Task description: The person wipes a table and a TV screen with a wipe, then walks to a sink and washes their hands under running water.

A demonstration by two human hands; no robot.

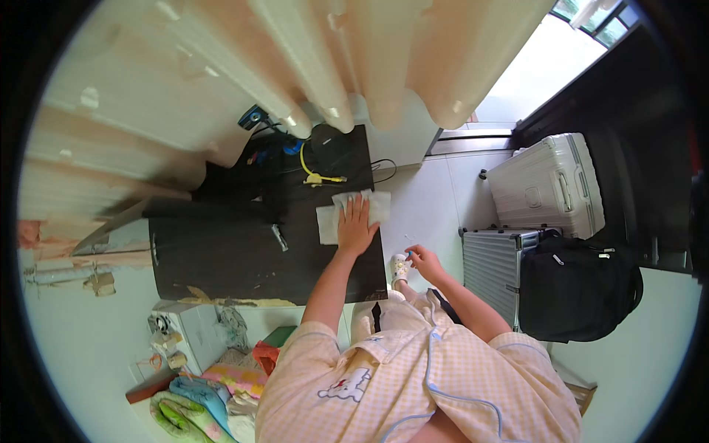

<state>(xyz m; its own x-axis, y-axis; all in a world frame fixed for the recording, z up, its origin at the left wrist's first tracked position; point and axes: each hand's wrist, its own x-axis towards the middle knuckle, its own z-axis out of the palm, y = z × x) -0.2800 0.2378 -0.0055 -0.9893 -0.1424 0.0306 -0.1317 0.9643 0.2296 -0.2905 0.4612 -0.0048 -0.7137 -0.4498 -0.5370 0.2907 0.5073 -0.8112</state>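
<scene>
My left hand [357, 230] lies flat on a white wipe [329, 223], fingers stretched out and pressing it against a dark tabletop [214, 258]. The wipe is spread near the table's right edge, its sides showing around my hand. My right hand [425, 263] hangs beyond that edge, above the floor, with its fingers curled in. Whether anything small is between those fingertips, I cannot make out. A yellow cable [306, 164] with a plug end rests on the table above the wipe. Left of the wipe lies a small silvery object [279, 237].
A black round device [332, 148] and a webcam-like object [253, 117] are at the table's back, below a pale curtain [295, 59]. On the right stand a light suitcase [546, 184], a silver suitcase [491, 273] and a black backpack [576, 288]. Folded bedding [196, 406] lies lower left.
</scene>
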